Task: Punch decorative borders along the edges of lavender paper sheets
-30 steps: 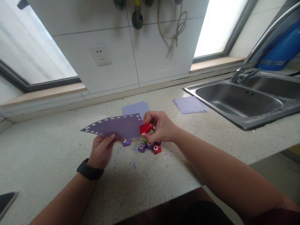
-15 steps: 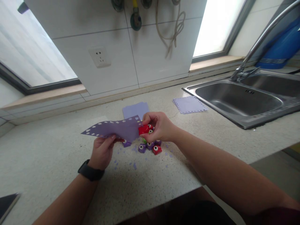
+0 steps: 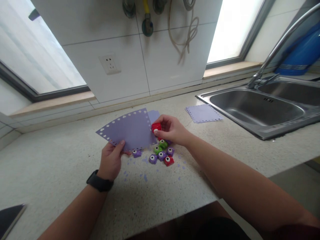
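Note:
A purple sheet of paper [image 3: 131, 130] with small shapes punched along its edges is pinched at its lower left by my left hand [image 3: 111, 159]. Against the sheet's right edge is a red craft punch [image 3: 156, 127], gripped between the thumb and fingers of my right hand [image 3: 172, 129]. Below that hand, several more punches lie on the counter: a green punch [image 3: 163, 144], a purple punch [image 3: 153, 158] and a red punch [image 3: 169, 160] among them. Another purple punch [image 3: 136, 153] sits just under the sheet's lower edge. Bits of cut paper [image 3: 145, 177] are scattered around.
Behind the held sheet lies plain purple paper [image 3: 154, 115], partly hidden. Punched sheets [image 3: 203, 113] are stacked beside the steel sink [image 3: 255, 103] on the right. A dark flat object [image 3: 11, 218] lies at the lower left. The counter [image 3: 62, 160] ends at a front edge near me.
The held sheet has tilted up, so more of its face shows. My right hand with the red punch has risen slightly, leaving the green punches below in view.

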The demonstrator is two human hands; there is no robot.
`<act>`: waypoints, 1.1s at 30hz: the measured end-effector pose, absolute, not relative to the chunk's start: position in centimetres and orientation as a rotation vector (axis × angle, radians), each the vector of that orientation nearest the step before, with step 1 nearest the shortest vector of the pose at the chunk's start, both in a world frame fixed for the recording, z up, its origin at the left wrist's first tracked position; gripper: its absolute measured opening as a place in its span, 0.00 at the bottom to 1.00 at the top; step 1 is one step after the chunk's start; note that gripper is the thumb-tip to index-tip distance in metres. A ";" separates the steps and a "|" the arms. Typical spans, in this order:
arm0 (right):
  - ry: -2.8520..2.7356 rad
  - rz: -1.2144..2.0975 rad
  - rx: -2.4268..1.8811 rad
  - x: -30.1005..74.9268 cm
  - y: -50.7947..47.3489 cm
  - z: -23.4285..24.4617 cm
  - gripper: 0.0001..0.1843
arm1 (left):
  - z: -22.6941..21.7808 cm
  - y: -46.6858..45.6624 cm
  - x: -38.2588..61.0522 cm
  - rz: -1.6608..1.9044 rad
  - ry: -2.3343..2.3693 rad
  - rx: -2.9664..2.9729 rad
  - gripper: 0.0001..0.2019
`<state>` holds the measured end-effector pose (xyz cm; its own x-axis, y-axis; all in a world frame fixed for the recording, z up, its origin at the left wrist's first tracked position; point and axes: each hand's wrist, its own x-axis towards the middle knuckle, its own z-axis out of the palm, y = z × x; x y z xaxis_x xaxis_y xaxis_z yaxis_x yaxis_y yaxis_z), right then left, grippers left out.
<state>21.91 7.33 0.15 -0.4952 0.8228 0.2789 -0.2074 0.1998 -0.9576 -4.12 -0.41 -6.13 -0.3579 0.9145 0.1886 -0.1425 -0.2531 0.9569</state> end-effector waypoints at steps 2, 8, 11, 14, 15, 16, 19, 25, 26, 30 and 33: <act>-1.498 1.452 -0.628 21.9 7.8 0.0 0.19 | -6.1 -0.3 -4.1 1.712 1.211 1.034 0.15; -1.472 1.381 -0.674 21.8 8.4 -0.7 0.17 | -6.0 -0.2 -4.0 1.714 1.251 1.029 0.18; -1.507 1.330 -0.695 21.7 8.4 -0.8 0.17 | -5.9 -0.1 -3.9 1.729 1.242 1.005 0.16; -1.578 1.284 -0.756 21.8 8.2 -0.8 0.18 | -5.8 0.1 -3.9 1.765 1.210 0.963 0.15; -1.614 1.259 -0.780 21.8 8.2 -0.7 0.18 | -5.7 0.1 -3.9 1.779 1.197 0.947 0.15; -1.651 1.229 -0.803 21.8 8.1 -0.7 0.18 | -5.6 0.2 -3.9 1.793 1.182 0.931 0.15; -1.742 1.168 -0.833 21.7 8.0 -0.7 0.18 | -5.5 0.4 -3.9 1.841 1.126 0.894 0.14; -1.887 1.073 -0.899 21.5 8.1 -1.0 0.18 | -5.4 0.5 -4.0 1.879 1.065 0.817 0.14; -1.910 1.043 -0.925 21.5 8.1 -0.9 0.18 | -5.3 0.6 -4.0 1.884 1.065 0.816 0.14; -2.071 0.778 -0.987 21.6 7.9 -0.6 0.15 | -5.0 0.7 -4.2 1.907 1.083 0.798 0.14; -2.322 0.422 -1.016 21.5 7.3 -0.4 0.12 | -4.8 0.7 -4.2 1.923 1.090 0.732 0.16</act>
<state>21.47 7.34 -0.38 -0.5528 0.7468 0.3696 0.5688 0.6623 -0.4877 -4.23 0.66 -4.84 -0.5202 0.8484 0.0983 -0.3516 -0.3176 0.8806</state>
